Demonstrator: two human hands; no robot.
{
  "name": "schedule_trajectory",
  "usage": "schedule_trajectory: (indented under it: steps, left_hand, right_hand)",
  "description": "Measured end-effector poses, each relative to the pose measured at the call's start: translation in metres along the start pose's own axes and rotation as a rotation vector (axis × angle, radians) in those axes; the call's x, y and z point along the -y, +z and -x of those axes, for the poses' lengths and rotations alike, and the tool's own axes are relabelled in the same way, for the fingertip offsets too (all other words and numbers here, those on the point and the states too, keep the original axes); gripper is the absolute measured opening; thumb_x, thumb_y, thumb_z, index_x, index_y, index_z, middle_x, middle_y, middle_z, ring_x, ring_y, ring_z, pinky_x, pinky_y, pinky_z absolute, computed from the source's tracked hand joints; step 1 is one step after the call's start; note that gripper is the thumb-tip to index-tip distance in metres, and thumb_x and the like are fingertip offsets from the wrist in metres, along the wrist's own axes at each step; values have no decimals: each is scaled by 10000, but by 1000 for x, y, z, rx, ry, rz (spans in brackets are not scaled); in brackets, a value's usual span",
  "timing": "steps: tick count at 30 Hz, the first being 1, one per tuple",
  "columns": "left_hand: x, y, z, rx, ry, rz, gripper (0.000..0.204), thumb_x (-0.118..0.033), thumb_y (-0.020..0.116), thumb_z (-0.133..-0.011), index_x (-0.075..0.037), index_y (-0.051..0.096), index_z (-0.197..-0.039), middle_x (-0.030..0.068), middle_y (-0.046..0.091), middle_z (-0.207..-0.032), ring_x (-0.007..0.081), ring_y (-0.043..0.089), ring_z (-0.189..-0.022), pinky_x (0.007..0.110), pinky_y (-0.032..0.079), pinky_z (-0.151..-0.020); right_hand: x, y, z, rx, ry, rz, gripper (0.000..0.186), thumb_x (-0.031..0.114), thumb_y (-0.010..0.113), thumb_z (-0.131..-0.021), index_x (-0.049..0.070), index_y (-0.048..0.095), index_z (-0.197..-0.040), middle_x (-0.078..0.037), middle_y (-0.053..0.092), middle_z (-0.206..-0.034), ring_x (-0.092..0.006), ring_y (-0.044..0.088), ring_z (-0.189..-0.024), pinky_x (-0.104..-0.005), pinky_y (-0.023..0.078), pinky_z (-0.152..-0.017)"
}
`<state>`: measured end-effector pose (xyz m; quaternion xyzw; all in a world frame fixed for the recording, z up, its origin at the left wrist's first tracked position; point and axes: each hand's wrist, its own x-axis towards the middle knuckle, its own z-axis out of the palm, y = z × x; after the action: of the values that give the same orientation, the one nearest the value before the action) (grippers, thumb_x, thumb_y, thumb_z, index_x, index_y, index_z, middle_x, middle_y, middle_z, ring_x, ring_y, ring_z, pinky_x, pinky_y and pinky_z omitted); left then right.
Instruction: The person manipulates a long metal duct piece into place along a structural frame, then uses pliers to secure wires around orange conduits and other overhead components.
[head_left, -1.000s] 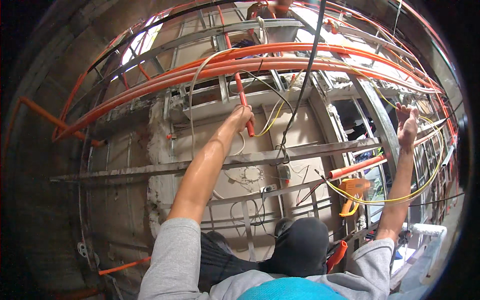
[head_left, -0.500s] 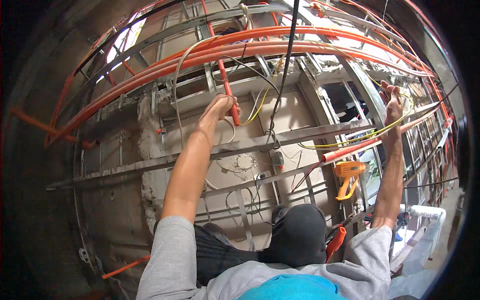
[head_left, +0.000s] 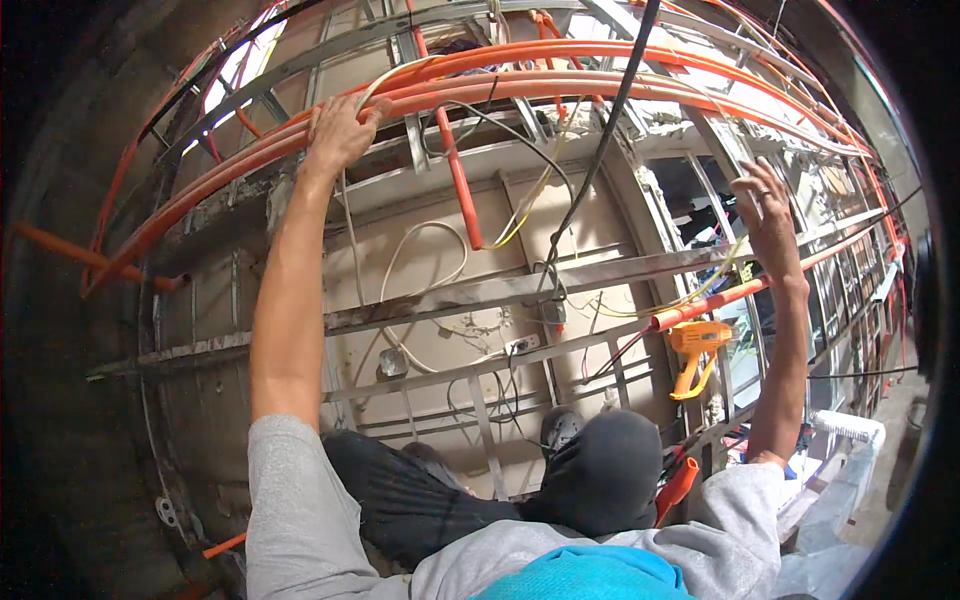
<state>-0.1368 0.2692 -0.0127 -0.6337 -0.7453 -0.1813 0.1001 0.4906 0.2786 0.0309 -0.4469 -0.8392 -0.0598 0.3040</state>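
My left hand (head_left: pixel 343 135) is closed over a bundle of orange conduit pipes (head_left: pixel 480 92) at the upper left, thumb spread toward the right. A cream cable (head_left: pixel 352 235) passes close to its fingers and hangs below. My right hand (head_left: pixel 766 215) is raised at the right beside a metal stud, fingers loosely curled and apart, with nothing visible in them. Near its wrist runs a thin yellow wire (head_left: pixel 708 290). A short red-orange conduit (head_left: pixel 459 185) hangs between my hands, yellow and white wires coming from its lower end.
A yellow heat gun (head_left: pixel 693 352) hangs by the frame at the right, below another orange conduit (head_left: pixel 710 303). A metal bar (head_left: pixel 450 302) crosses in front of me. A black cable (head_left: pixel 603 150) dangles in the middle. A socket outlet (head_left: pixel 521 345) sits low on the wall panel.
My left hand has let go of the short red-orange conduit and moved up and left to the conduit bundle. My right hand has shifted slightly left, and the yellow wire has dropped from it.
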Motion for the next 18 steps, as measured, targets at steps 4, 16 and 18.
schedule_trajectory:
  steps: [4, 16, 18]
  left_hand:
    - [-31, 2, -5, 234, -123, 49, 869, -760, 332, -928, -30, 584, -1325, 223, 634, -1258, 376, 539, -1257, 502, 330, -1114]
    - [-15, 20, 14, 4, -29, 98, 692, -691, 408, -940, -112, 705, -1174, 184, 680, -1172, 371, 594, -1168, 495, 392, -1034]
    - [-23, 19, 11, -24, -21, 74, 634, -659, 436, -946, -125, 728, -1124, 159, 694, -1140, 353, 611, -1128, 492, 405, -1011]
  right_hand:
    - [31, -14, -10, 310, -184, 422, 453, -56, 602, -771, 95, 627, -1197, -93, 583, -1362, -315, 431, -1384, -429, 392, -1118]
    - [212, 281, -129, 1002, 536, -1290, 774, 662, 543, -927, -8, 519, -1314, -141, 560, -1271, -210, 551, -1162, -359, 433, -1035]
    - [212, 324, -134, 973, 532, -1528, 719, 665, 534, -930, 19, 544, -1246, -126, 560, -1196, -212, 540, -1151, -385, 418, -1033]
